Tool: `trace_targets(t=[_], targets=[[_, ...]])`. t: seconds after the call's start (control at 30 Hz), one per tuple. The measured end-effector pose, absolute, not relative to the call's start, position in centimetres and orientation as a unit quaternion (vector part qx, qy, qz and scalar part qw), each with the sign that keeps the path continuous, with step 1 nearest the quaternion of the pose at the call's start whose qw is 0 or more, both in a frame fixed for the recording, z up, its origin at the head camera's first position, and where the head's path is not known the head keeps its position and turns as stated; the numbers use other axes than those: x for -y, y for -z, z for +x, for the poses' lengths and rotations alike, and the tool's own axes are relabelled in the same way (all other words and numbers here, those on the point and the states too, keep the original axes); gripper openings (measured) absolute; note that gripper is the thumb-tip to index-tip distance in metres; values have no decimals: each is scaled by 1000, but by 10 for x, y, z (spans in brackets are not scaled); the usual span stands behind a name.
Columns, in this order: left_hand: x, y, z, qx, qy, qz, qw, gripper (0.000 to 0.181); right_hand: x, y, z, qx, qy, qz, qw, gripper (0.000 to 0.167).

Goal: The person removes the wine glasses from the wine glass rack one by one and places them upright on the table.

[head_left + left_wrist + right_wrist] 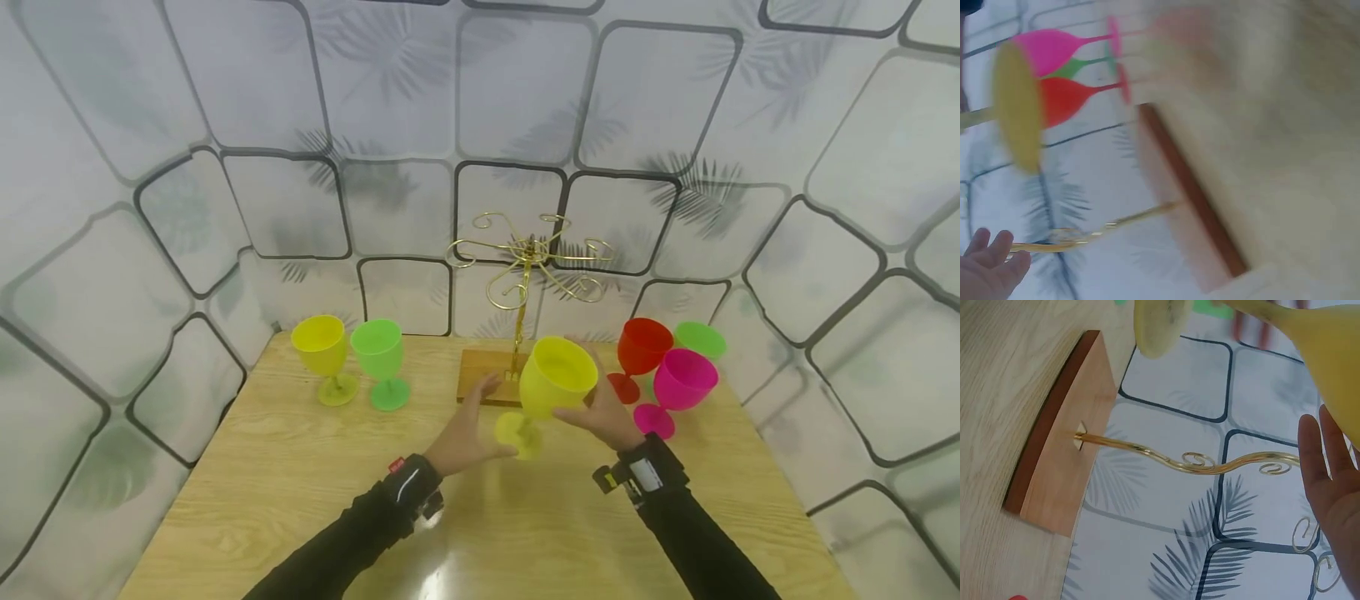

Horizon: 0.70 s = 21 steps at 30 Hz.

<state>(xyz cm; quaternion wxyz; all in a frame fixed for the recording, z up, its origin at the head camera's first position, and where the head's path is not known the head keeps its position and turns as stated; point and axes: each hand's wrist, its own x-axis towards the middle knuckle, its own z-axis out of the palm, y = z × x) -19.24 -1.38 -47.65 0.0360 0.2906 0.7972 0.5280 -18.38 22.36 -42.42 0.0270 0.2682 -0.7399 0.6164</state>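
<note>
A yellow plastic goblet (558, 379) is held tilted above the table, its round foot toward the lower left. My right hand (609, 419) grips its bowl from the right, thumb at the front and fingers partly hidden behind. To the left of the stem, my left hand (463, 437) has its fingers spread and apart from the bowl; whether its thumb touches the foot I cannot tell. Behind the goblet stands a gold metal rack (527, 258) with curled arms on a wooden base (480, 371). In the left wrist view the goblet's foot (1019, 106) is blurred.
A second yellow goblet (321, 354) and a green goblet (381, 358) stand at the back left of the wooden table (247, 500). At the right stand a red goblet (643, 346), a pink goblet (684, 379) and another green one (701, 337). Patterned cloth walls (405, 208) surround the table.
</note>
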Motion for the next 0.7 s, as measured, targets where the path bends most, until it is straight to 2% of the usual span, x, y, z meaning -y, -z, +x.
trace_targets(t=[0.1, 0.17, 0.43, 0.7], targets=[[7, 453, -194, -769, -557, 314, -5, 100, -223, 426, -184, 769, -586, 255, 26, 84], [1, 441, -194, -763, -560, 323, -14, 97, -221, 429, -185, 786, -564, 250, 27, 85], [-16, 431, -195, -791, -546, 273, 33, 91, -215, 444, -190, 815, -518, 258, 30, 88], [-12, 435, -192, -782, -573, 244, 12, 82, -213, 442, -188, 830, -501, 247, -1, 97]])
